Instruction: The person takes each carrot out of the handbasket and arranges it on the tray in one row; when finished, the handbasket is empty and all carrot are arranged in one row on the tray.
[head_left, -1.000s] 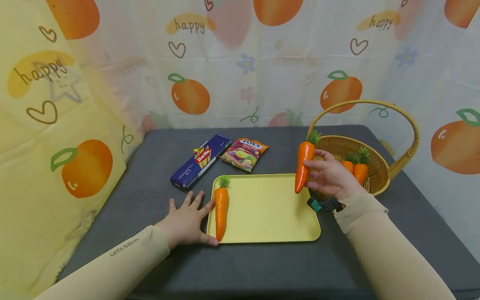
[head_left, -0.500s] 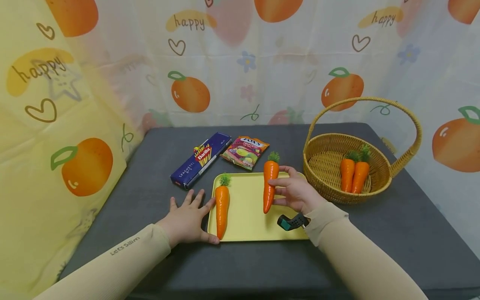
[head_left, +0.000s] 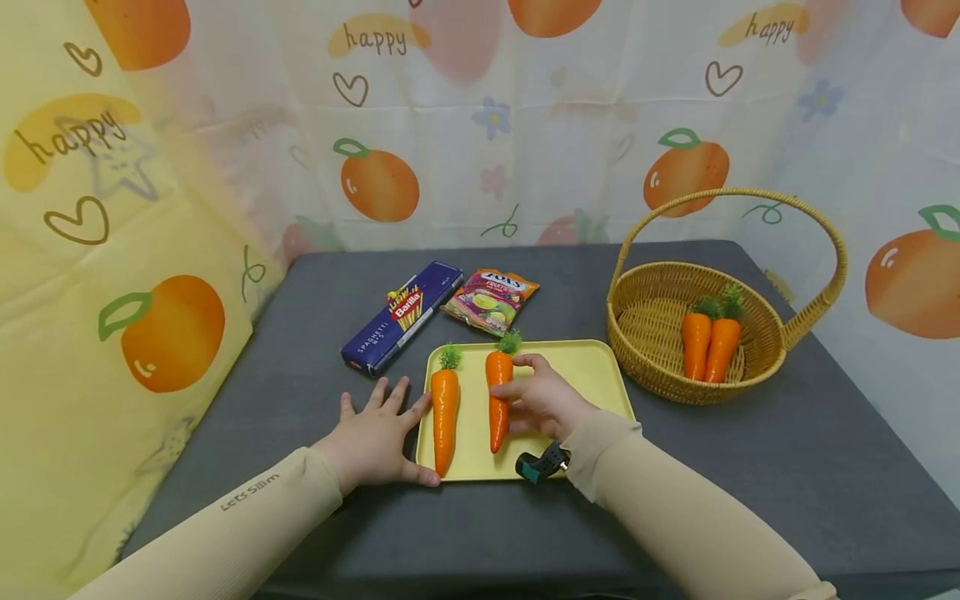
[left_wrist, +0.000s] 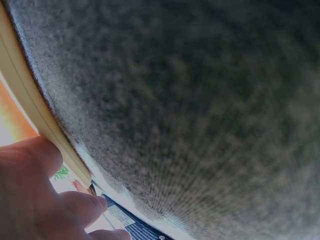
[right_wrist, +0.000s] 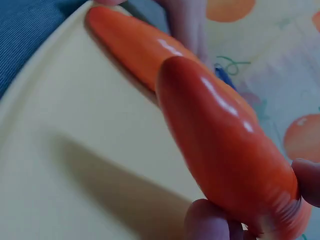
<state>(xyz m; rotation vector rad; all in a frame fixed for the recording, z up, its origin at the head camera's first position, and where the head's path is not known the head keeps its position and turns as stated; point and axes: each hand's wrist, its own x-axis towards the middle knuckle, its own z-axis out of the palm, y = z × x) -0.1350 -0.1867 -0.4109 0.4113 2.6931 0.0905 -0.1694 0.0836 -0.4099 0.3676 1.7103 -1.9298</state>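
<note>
My right hand grips an orange carrot with a green leafy top and holds it over the yellow tray. In the right wrist view the held carrot casts a shadow on the tray below, and a thumb and fingers pinch its thick end. A second carrot lies along the tray's left side. My left hand is spread flat on the dark cloth, its thumb and forefinger at the tray's left edge. Part of that hand shows at the tray rim in the left wrist view.
A wicker basket with a tall handle stands at the right, two carrots inside. Behind the tray lie a blue spaghetti box and a Fox's candy bag. A printed curtain hangs behind the table.
My right hand has carried the carrot leftward from beside the basket to over the tray, near the lying carrot, and lowered it. The left hand has stayed in place.
</note>
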